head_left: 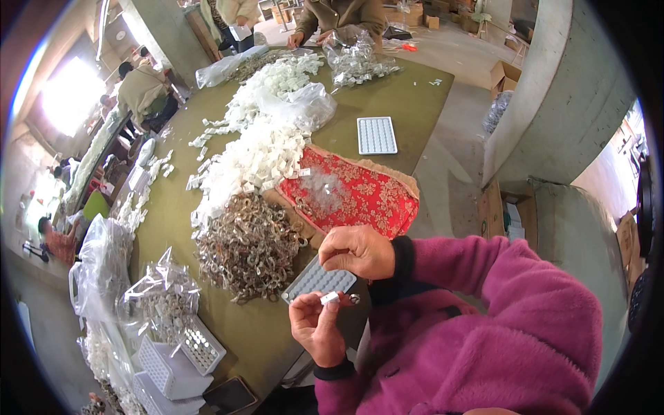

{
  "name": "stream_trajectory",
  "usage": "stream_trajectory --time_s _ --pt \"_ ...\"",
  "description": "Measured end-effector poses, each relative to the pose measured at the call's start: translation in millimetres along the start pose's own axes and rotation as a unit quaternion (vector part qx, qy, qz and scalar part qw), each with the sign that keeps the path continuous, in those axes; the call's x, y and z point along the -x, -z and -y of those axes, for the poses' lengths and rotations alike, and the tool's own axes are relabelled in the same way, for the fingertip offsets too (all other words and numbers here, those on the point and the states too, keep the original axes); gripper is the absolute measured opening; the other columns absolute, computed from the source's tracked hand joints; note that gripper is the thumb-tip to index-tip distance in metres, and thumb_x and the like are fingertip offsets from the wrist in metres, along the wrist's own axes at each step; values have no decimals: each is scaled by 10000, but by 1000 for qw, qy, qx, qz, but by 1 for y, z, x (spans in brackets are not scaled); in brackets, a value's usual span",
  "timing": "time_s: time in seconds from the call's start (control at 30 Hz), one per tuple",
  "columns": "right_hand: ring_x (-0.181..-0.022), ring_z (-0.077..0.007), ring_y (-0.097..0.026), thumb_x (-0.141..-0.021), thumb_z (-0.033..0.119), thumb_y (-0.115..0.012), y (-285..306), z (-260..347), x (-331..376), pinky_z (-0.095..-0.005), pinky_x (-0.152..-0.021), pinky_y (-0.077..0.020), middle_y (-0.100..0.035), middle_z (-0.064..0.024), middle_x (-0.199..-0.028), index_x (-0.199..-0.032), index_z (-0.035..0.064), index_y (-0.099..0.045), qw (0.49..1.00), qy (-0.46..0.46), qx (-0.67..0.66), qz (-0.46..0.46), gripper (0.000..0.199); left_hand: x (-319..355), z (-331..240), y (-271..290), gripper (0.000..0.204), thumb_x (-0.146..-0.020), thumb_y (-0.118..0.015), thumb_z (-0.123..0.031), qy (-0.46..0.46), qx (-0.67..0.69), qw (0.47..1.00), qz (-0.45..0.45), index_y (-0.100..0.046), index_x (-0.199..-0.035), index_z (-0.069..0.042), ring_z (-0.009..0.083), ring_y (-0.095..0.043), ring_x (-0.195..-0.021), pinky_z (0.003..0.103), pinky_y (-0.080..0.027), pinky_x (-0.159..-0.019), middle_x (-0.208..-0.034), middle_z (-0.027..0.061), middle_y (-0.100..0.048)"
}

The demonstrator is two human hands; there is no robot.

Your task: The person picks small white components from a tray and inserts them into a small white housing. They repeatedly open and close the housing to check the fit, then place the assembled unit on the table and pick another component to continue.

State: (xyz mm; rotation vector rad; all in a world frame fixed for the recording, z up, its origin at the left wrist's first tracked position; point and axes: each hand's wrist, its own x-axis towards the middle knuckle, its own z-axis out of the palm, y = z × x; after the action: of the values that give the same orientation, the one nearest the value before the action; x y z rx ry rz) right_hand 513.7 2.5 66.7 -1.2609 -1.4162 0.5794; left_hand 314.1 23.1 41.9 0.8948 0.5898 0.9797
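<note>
My left hand (319,330) pinches a small white rectangular piece (330,298) between thumb and fingertips. A small shiny metal piece (355,299) shows just right of it; whether the two are joined I cannot tell. Above and slightly right, my right hand (358,250) is closed with bent fingers, and what it may hold is hidden. Partly below both hands is a grey tray with rows of hollows (315,280). Left of the tray lies a heap of small metal clasps (245,245). Beyond that spreads a large pile of white pieces (252,155).
A red patterned cloth (366,197) lies ahead on the green table (415,90), with a pale tray (377,135) beyond. Filled clear bags (162,301), stacked white trays (169,370) and a phone (230,396) sit at lower left. A person (339,17) works at the far end.
</note>
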Motion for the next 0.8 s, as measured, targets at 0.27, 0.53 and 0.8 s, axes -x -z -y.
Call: stream_trajectory --time_s 0.27,0.53,0.8 --pt "-921 -97 -631 -984 41 -699 -40 24 20 -269 -828 -519 -668 -24 -969 -1046 13 -671 968 -118 -206 78 74 12 1 36 185 -962 -669 3 -14 103 995 -5 -615 -1138 27 252 -682 -863 366 -557 -781 -988 156 -700" --pt "-842 -245 -679 -955 66 -693 -57 41 26 -358 -771 -534 -686 -110 -903 -1017 24 -660 993 -38 -69 84 82 25 4 54 237 -1005 -658 -69 -4 181 983 23 -637 -1231 0 229 -677 -965 373 -559 -846 -1072 127 -709" --pt "-859 -276 -653 -932 68 -722 -68 40 32 -373 -772 -514 -649 -112 -913 -990 30 -655 998 13 -8 62 96 31 0 57 218 -1005 -657 -72 12 218 975 28 -652 -1209 5 209 -663 -934 354 -558 -812 -1040 127 -704"
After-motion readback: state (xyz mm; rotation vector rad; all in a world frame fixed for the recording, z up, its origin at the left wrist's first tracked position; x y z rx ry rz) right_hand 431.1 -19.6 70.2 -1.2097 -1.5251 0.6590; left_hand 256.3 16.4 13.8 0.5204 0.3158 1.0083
